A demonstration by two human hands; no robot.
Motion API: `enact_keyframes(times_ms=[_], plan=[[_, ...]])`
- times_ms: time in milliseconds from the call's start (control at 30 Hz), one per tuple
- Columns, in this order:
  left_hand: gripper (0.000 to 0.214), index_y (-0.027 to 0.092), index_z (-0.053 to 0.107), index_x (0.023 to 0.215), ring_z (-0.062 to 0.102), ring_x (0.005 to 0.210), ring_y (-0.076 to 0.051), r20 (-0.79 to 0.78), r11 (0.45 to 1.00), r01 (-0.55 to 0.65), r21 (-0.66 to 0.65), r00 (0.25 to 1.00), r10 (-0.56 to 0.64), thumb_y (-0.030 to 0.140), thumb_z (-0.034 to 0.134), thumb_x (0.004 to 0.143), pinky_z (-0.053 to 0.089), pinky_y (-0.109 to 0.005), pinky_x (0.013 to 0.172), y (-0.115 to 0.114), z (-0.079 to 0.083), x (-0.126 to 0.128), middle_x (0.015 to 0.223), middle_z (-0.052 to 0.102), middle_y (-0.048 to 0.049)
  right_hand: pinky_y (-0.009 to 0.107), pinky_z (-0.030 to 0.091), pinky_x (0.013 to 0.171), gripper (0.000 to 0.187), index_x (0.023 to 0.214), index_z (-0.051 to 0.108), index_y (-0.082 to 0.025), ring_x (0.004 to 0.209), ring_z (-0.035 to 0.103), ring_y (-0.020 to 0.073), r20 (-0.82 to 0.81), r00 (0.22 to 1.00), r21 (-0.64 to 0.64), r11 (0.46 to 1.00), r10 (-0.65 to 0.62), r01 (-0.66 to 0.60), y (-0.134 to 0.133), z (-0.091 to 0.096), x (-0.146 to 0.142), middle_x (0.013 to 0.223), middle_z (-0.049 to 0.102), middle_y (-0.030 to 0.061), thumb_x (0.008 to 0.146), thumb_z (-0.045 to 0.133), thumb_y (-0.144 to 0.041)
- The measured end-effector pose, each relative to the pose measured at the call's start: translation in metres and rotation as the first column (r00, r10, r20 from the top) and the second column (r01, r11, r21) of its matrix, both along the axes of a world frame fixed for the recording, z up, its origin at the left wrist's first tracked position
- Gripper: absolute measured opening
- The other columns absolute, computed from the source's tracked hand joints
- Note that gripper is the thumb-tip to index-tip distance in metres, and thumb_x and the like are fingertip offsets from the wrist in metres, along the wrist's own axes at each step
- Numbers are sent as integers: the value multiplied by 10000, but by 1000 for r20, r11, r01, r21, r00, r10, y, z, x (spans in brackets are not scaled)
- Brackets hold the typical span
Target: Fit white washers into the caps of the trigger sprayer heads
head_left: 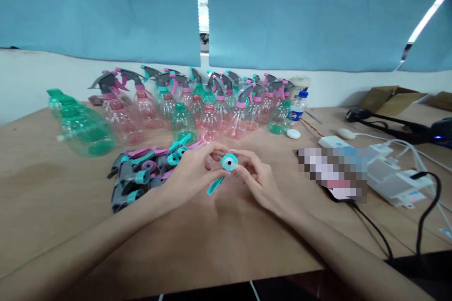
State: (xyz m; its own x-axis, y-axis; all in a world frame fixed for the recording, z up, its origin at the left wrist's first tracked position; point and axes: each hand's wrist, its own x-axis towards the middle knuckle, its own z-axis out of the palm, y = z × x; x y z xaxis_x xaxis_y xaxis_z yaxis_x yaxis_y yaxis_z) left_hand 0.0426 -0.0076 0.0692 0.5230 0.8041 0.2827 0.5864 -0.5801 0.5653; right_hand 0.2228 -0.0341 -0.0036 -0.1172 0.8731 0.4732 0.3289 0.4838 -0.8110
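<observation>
From my remote seat I look down on a wooden table. At far left, clear green bottles lie on their sides without tops, necks toward the upper left. I make out at least two, but they overlap too much for a sure count.

Next comes a pile of loose spray heads, grey with teal or pink collars. There are perhaps eight, too tangled to count exactly.

Just right of the pile, the left hand curls in, its thumb and fingertips pinching one spray head. This single head is held just above the table at the middle of the view, between both hands. Its round teal collar opens straight toward me, so its neck axis runs toward the camera. Its teal trigger slants down and to the left. The right hand grips the collar's other side with bent fingers.

Behind the hands stand assembled bottles, pink and green, roughly fifteen in a crowded cluster. One small drink bottle with a blue cap stands at the cluster's right end.

Further right lie white boxes, at least two, with black cables. One cardboard box sits at the far right.
</observation>
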Motion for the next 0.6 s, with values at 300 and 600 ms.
enact_keyframes(times_ms=[300,600], plan=[[208,198,612,946,660,707,-146,57,942,163,-293,987,-153,92,610,767,489,-230,631,0,-10,-21,751,669,26,229,432,536,401,1150,607,-213,492,465,93,249,969,104,994,-2,-25,-3,-1,0,616,572,-48,800,653,-404],[242,218,575,1048,654,931,-169,209,873,379,-307,922,-327,130,593,824,512,-292,784,8,-17,-21,1022,695,-21,334,512,760,404,1078,639,-227,857,604,183,169,985,121,992,18,-39,-5,7,-3,995,620,59,722,734,-394]])
